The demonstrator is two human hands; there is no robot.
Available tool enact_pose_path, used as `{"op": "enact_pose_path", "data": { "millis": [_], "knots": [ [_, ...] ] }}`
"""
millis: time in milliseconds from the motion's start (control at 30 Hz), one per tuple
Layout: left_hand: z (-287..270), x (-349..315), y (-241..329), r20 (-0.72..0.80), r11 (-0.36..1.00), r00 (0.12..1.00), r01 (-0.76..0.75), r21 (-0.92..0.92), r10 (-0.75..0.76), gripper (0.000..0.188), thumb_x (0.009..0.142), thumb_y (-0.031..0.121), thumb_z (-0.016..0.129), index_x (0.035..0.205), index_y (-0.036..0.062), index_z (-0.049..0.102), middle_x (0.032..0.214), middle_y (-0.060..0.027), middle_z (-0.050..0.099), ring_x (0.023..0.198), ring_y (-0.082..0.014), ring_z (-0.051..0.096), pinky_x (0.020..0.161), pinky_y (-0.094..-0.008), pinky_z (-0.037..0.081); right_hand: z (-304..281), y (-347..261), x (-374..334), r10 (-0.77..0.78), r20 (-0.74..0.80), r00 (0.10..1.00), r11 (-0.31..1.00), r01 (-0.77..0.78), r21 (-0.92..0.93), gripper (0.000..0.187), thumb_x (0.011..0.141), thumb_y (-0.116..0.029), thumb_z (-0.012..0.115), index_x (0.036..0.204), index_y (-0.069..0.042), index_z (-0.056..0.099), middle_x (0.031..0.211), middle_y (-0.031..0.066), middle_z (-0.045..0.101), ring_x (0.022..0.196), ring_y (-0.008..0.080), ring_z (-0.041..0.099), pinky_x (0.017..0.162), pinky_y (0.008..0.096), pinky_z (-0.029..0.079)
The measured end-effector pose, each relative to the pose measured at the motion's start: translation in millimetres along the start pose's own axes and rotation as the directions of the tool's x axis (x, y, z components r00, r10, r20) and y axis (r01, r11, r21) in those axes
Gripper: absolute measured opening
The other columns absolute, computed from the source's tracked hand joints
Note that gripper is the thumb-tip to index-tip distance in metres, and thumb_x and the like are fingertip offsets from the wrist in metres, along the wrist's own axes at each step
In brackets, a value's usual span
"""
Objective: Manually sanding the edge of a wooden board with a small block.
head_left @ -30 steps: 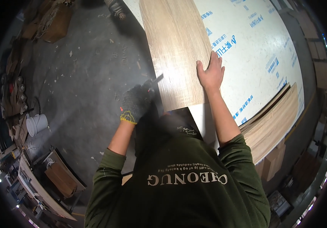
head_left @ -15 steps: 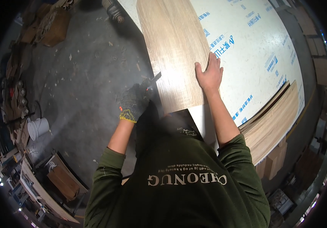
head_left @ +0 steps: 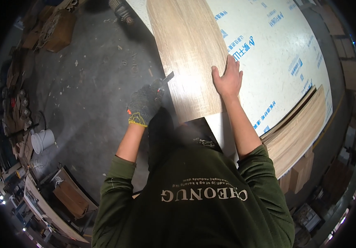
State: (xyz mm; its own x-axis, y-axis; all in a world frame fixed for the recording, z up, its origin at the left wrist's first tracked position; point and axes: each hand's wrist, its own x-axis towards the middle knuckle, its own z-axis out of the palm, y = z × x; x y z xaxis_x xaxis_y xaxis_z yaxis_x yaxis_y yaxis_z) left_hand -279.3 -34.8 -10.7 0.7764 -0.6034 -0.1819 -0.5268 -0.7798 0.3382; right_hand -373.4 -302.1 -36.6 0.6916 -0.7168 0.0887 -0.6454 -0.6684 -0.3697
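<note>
A long wood-grain board (head_left: 186, 45) lies lengthwise in front of me, its near end by my body. My left hand (head_left: 142, 105), in a dark knitted glove with a yellow cuff, is closed around a tool with a flat grey blade (head_left: 169, 77). The blade meets the board's left long edge; the handle is mostly hidden in the glove. Bare and spread, my right hand (head_left: 229, 80) rests on the board's right edge, fingers pointing away from me.
Under the board is a white sheet (head_left: 277, 62) with blue print. More wood-grain boards (head_left: 298, 128) are stacked at its right. On the grey floor to the left stand a white bucket (head_left: 42, 141) and a cardboard box (head_left: 60, 33).
My left hand and the blade have slid slightly away from me along the board's left edge. My right hand has stayed in place on the board.
</note>
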Motion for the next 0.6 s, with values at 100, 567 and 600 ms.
{"op": "enact_pose_path", "data": {
  "millis": [100, 567, 600],
  "knots": [
    [-2.6, 4.3, 1.6, -0.008, 1.000, 1.000, 0.006, 0.011, -0.005, 0.037, 0.094, 0.035, 0.053, 0.124, 0.0141, 0.060, 0.103, -0.0186, 0.066, 0.093, -0.0379, 0.063, 0.082, -0.0477, 0.050, -1.9, -0.7, -0.3, 0.007, 0.009, 1.000, 1.000, -0.007, 0.005, 0.079, 0.082, -0.043, 0.062, 0.145, -0.004, 0.037, 0.150, 0.0174, 0.038, 0.143, 0.0355, 0.028, 0.116, 0.0537, 0.020],
    [3.2, 22.3, -15.1, -0.035, 0.997, 0.998, -0.049, 0.052, 0.051, 0.040, 0.094, 0.037, 0.052, 0.127, 0.0141, 0.059, 0.117, -0.0180, 0.063, 0.104, -0.0367, 0.061, 0.088, -0.0455, 0.049, 0.0, 0.0, 1.2, 0.018, 0.021, 1.000, 1.000, -0.018, -0.020, 0.079, 0.082, -0.045, 0.061, 0.146, -0.004, 0.036, 0.150, 0.0166, 0.038, 0.143, 0.0338, 0.027, 0.116, 0.0525, 0.020],
    [1.8, 21.5, -14.5, -0.026, 0.999, 0.999, -0.042, 0.033, 0.043, 0.040, 0.095, 0.037, 0.052, 0.126, 0.0132, 0.059, 0.119, -0.0176, 0.063, 0.105, -0.0368, 0.061, 0.090, -0.0452, 0.048, 0.5, 0.6, 0.8, 0.011, 0.012, 1.000, 1.000, -0.010, -0.022, 0.079, 0.082, -0.045, 0.061, 0.146, -0.005, 0.036, 0.150, 0.0166, 0.038, 0.143, 0.0338, 0.028, 0.116, 0.0525, 0.020]
  ]
}}
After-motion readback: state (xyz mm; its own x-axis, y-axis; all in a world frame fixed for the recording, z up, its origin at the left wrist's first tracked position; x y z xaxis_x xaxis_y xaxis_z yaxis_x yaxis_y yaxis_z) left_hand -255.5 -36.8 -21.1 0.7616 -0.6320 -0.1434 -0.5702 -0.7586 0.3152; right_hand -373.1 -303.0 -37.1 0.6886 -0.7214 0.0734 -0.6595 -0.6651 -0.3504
